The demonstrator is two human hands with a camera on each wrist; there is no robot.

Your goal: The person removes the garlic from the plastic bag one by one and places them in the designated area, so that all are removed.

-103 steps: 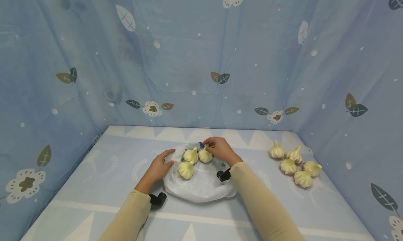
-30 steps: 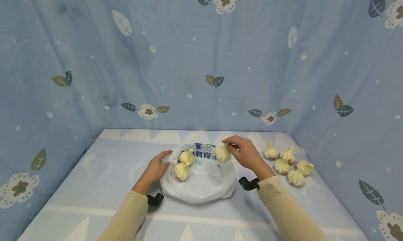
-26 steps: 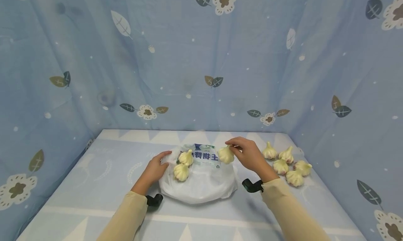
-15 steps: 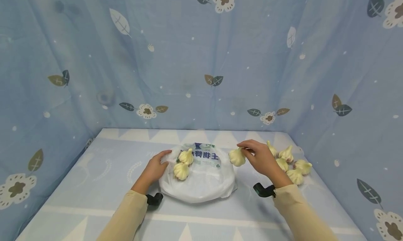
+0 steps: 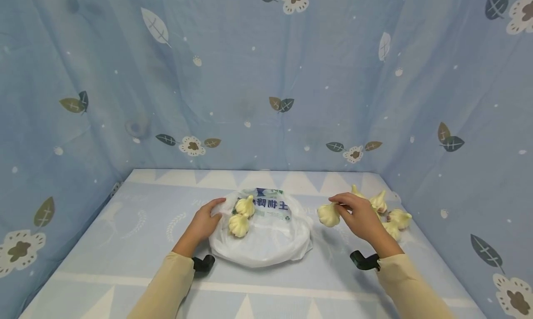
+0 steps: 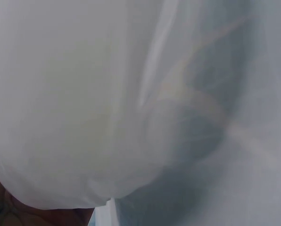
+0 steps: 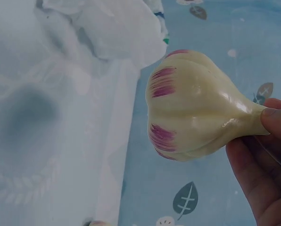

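Note:
A white plastic bag [image 5: 266, 249] with blue-green printing lies with its mouth spread, and two garlic bulbs [image 5: 244, 207] rest in it at the left. My left hand [image 5: 204, 222] holds the bag's left edge, thumb and fingers at the rim; some fingers are hidden. In the left wrist view the bag's film [image 6: 74, 94] fills most of the picture. Right of the bag, my right hand [image 5: 360, 217] pinches another garlic bulb [image 5: 329, 215] by its stem. The right wrist view shows that bulb [image 7: 192, 108] pale with purple streaks, its stem between thumb and fingers.
Several more garlic bulbs [image 5: 399, 218] sit in a group at the table's right, partly hidden behind my right hand. The pale blue patterned tabletop [image 5: 137, 263] meets a blue floral curtain [image 5: 250, 78] at the back and sides.
My right hand has lifted one garlic bulb from the bag and carried it right, past the bag's edge. Two bulbs stay in the bag. The left hand has kept its place on the rim.

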